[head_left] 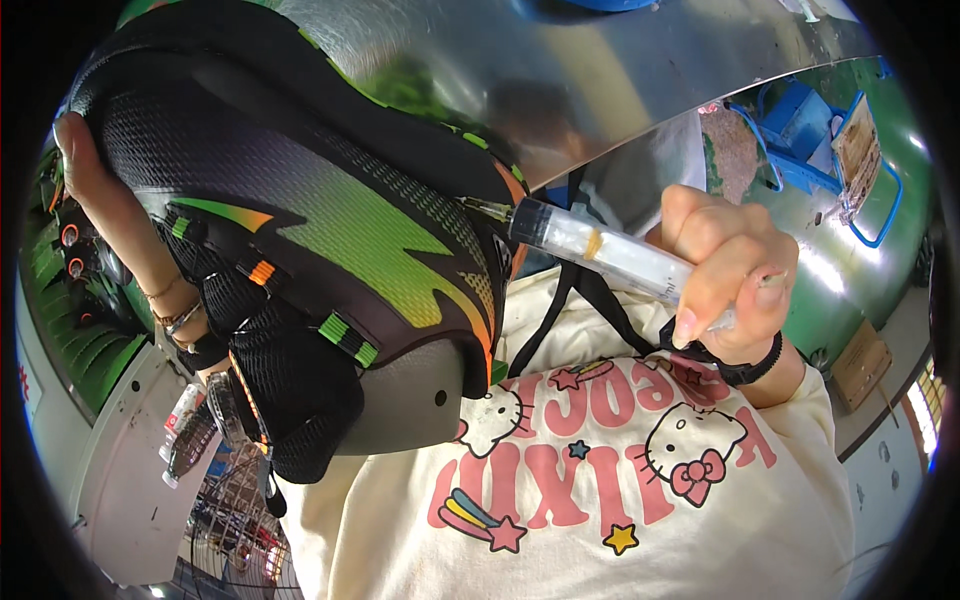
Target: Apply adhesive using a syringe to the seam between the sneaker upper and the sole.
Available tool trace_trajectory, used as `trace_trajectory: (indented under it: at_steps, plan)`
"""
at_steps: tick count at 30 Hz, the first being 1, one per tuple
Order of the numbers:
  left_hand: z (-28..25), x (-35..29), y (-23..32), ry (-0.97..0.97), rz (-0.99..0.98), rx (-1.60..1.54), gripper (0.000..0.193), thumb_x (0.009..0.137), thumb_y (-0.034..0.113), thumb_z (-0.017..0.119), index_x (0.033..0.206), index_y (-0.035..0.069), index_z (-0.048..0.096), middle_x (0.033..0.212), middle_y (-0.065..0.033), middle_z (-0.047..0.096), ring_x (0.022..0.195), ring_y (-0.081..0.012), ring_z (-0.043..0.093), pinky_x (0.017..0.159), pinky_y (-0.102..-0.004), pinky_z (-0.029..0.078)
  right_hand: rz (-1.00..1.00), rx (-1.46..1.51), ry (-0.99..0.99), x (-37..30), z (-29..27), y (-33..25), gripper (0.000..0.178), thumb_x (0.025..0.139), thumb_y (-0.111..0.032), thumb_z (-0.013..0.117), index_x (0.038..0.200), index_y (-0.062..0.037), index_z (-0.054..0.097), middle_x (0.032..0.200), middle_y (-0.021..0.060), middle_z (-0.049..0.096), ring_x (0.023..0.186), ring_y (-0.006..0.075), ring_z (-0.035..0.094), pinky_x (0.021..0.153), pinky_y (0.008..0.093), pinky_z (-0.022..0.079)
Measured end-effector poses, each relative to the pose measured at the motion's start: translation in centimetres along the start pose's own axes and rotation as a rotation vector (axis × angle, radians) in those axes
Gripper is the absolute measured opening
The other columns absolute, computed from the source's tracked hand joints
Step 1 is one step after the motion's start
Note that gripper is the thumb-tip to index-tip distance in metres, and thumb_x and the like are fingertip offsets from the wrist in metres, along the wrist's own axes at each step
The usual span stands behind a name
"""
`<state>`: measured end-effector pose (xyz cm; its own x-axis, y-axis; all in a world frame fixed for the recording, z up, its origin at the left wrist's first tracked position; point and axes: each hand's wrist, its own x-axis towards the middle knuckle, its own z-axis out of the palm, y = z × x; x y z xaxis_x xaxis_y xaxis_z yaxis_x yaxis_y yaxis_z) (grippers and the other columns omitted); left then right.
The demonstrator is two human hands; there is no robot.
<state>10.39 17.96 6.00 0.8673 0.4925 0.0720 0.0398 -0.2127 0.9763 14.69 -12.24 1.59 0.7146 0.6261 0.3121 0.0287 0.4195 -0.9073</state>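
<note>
A large black boot-like shoe (340, 230) with green and orange patterning, striped loops and a grey end fills the left half. My left hand (80, 155) grips its far left edge; most of those fingers are hidden behind it. My right hand (735, 265) is closed around a clear plastic syringe (610, 255) with a black plunger seal and whitish contents. The syringe points left, its thin tip against or very close to the shoe's right edge; actual contact I cannot tell. Black mesh padding (300, 410) hangs from the shoe's lower side.
A shiny metal tabletop (650, 70) lies beyond the shoe. At far right a blue metal frame chair (810, 140) stands on a green floor (850, 290). Further green and black items (80, 270) are at left, with a plastic bottle (185, 415) and a wire fan guard (235, 520) lower down.
</note>
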Motion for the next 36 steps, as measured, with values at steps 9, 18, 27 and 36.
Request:
trace_trajectory:
  at_steps: [9, 18, 27, 36]
  plan:
    - [-0.3, -0.6, -0.2, 0.023, -0.016, -0.005, 0.065, 0.082, 0.046, 0.045, 0.12, -0.006, 0.041, 0.114, -0.0171, 0.049, 0.103, -0.0252, 0.049, 0.089, -0.0379, 0.039, 0.052, 0.024, 0.02, -0.7, 0.0, 0.4, 0.039, 0.088, -0.017, 0.04, 0.059, 0.0006, 0.058, 0.052, 0.0044, 0.057, 0.043, 0.0111, 0.037, 0.042, 0.0262, 0.028]
    - [-0.4, -1.0, -0.3, 0.035, -0.03, -0.006, 0.059, 0.082, 0.04, 0.047, 0.119, -0.005, 0.043, 0.111, -0.0157, 0.051, 0.098, -0.024, 0.052, 0.085, -0.0366, 0.042, 0.05, 0.023, 0.017, -1.4, -0.2, 0.2, 0.039, 0.087, -0.015, 0.039, 0.056, 0.0002, 0.057, 0.052, 0.0037, 0.056, 0.044, 0.0117, 0.035, 0.042, 0.0267, 0.028]
    - [-0.3, -1.2, -0.4, 0.054, -0.044, -0.008, 0.053, 0.083, 0.035, 0.049, 0.118, -0.004, 0.045, 0.107, -0.0143, 0.054, 0.094, -0.0228, 0.054, 0.081, -0.0353, 0.044, 0.053, -0.003, 0.013, -2.1, -0.5, -0.2, 0.037, 0.087, -0.014, 0.039, 0.058, -0.0006, 0.058, 0.052, 0.0029, 0.056, 0.044, 0.012, 0.034, 0.042, 0.027, 0.028]
    - [-0.7, -1.5, -0.4, 0.099, -0.04, -0.028, 0.047, 0.084, 0.03, 0.051, 0.117, -0.003, 0.046, 0.104, -0.0129, 0.056, 0.089, -0.0217, 0.057, 0.077, -0.034, 0.047, -0.083, -0.093, 0.016, -1.8, -0.1, -0.2, 0.036, 0.088, -0.017, 0.042, 0.062, -0.0001, 0.06, 0.053, 0.0042, 0.056, 0.043, 0.0122, 0.034, 0.042, 0.0274, 0.028]
